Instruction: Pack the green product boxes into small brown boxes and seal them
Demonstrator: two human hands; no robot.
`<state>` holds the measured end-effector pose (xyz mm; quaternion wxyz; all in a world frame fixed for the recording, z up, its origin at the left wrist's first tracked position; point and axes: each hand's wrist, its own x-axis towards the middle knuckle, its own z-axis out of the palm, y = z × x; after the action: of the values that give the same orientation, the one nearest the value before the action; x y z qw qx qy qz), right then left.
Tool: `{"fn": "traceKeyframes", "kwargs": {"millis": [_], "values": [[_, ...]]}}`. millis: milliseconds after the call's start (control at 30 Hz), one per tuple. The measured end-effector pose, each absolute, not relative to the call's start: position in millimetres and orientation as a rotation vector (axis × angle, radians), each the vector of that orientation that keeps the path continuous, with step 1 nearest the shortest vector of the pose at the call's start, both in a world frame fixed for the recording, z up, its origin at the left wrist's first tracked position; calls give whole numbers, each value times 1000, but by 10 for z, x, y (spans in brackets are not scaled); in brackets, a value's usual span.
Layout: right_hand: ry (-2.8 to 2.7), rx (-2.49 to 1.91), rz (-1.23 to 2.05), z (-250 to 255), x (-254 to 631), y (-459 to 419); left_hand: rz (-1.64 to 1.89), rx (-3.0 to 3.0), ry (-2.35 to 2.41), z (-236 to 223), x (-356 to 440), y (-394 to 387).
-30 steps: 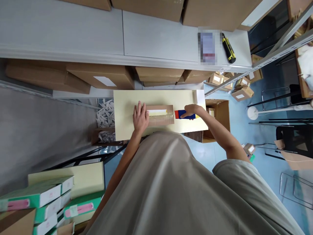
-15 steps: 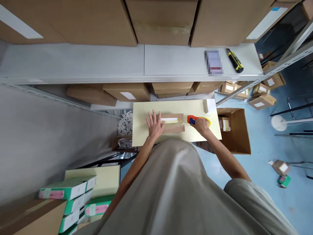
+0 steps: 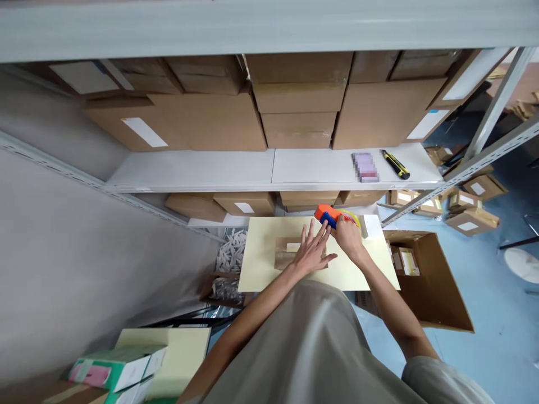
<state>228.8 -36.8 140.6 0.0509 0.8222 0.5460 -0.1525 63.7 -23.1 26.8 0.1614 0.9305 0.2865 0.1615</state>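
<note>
A small cardboard box [image 3: 285, 258] with a pale label lies on the cream tabletop [image 3: 261, 241]. My left hand [image 3: 311, 251] reaches over its right part, fingers spread, hiding much of that end; whether the palm presses on it I cannot tell. Wrapped round an orange and blue tape dispenser [image 3: 326, 215] with a yellow roll is my right hand [image 3: 347, 235]. The dispenser's front end is close to my left fingertips, above and right of the box.
A grey shelf [image 3: 236, 168] loaded with cartons [image 3: 298, 130] runs behind the table and holds a yellow-black utility knife [image 3: 396, 164]. A large open carton [image 3: 446, 280] stands at right. Green-white boxes [image 3: 122, 367] are stacked at lower left.
My left hand has shifted right along the box, from its left end to its right part. The tape dispenser has moved slightly left, its front rising. The view has tilted up, showing more shelf.
</note>
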Motion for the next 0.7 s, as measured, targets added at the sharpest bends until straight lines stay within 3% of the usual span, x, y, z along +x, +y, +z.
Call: {"fn": "traceKeyframes", "kwargs": {"millis": [467, 600, 700], "values": [[1840, 2591, -284, 2243, 2131, 121, 768, 2669, 953, 874, 751, 275], [1856, 2604, -169, 2118, 2147, 69, 730, 2667, 908, 866, 764, 218], [1855, 2640, -99, 1643, 2219, -114, 585, 2653, 861, 624, 622, 82]]}}
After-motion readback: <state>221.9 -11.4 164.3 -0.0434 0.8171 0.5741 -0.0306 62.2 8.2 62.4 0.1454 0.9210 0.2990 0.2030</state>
